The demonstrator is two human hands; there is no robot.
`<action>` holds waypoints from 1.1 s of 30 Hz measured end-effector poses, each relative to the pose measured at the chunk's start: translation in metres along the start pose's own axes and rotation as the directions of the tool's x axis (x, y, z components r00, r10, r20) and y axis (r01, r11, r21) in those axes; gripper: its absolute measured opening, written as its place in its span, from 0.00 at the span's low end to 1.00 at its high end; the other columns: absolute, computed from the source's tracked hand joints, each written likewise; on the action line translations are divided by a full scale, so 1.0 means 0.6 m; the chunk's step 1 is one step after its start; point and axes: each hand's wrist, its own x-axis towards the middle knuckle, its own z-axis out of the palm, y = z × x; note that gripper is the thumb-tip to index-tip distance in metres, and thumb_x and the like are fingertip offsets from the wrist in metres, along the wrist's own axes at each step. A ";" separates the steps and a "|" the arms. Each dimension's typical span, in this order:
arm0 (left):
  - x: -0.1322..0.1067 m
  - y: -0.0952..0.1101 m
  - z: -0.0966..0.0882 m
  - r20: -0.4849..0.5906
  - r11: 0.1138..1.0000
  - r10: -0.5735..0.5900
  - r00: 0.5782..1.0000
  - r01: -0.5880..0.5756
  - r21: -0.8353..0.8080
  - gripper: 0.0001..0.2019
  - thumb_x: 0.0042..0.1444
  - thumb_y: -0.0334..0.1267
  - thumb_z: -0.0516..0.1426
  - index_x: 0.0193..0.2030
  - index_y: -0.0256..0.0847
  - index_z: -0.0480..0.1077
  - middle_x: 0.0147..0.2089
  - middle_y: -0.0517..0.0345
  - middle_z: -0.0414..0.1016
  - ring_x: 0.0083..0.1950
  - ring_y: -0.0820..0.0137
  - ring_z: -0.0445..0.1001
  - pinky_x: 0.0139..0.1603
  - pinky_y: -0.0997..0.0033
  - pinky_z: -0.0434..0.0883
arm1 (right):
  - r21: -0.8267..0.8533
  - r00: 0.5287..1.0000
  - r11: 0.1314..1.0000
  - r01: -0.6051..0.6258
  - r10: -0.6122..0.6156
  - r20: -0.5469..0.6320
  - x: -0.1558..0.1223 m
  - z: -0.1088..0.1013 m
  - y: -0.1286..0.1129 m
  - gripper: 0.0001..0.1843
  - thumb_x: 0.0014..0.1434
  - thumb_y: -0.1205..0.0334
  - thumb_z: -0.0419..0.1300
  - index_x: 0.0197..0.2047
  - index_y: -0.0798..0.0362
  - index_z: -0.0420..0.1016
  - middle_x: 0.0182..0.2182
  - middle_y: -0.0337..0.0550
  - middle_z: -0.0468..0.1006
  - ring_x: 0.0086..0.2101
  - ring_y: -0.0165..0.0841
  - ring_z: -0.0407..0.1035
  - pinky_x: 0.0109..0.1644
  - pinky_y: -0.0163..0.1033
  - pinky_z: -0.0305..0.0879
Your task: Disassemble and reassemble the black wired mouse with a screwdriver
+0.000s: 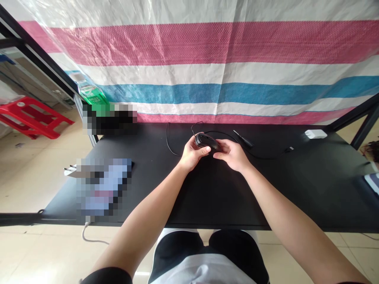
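Observation:
A black computer mouse (205,141) is held above the middle of the black desk (213,197). My left hand (192,153) wraps its near left side, and my right hand (231,154) grips it from the right, fingers across its rear. A thin black cable (170,141) loops from the mouse across the desk on both sides. Just past my right hand lies a slim black tool with a metal tip (244,139), possibly a screwdriver. Part of the mouse is hidden by my fingers.
A white adapter (315,134) and a small black plug (288,149) lie at the desk's far right. Pixelated objects (103,189) cover the left side. A striped tarp (207,51) hangs behind the desk, and a red plastic stool (32,116) stands on the floor at left.

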 end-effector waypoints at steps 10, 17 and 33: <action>0.000 0.000 -0.007 0.029 1.000 0.002 1.000 -0.003 0.011 0.35 0.33 0.38 0.74 0.50 0.45 0.67 0.41 0.61 0.75 0.39 0.69 0.77 0.38 0.69 0.75 | -0.076 1.000 0.997 0.019 -0.020 -0.020 -0.004 0.000 -0.007 0.34 0.38 0.49 0.76 0.48 0.52 0.77 0.44 0.48 0.83 0.47 0.47 0.77 0.54 0.53 0.73; -0.003 0.003 0.002 0.027 0.999 0.035 0.999 -0.034 -0.041 0.35 0.31 0.37 0.74 0.49 0.45 0.66 0.40 0.61 0.75 0.41 0.67 0.77 0.43 0.62 0.76 | 0.013 0.995 1.000 -0.019 0.020 -0.097 0.001 0.001 -0.010 0.33 0.46 0.32 0.66 0.41 0.53 0.77 0.28 0.40 0.79 0.28 0.35 0.76 0.27 0.38 0.74; -0.006 0.012 0.004 0.084 0.989 0.047 0.995 -0.034 -0.144 0.40 0.31 0.34 0.73 0.55 0.48 0.68 0.51 0.56 0.77 0.52 0.60 0.76 0.52 0.56 0.73 | 0.325 0.948 0.891 -0.318 0.294 0.122 -0.003 0.000 -0.023 0.25 0.56 0.39 0.63 0.32 0.57 0.76 0.25 0.49 0.82 0.24 0.36 0.78 0.17 0.33 0.67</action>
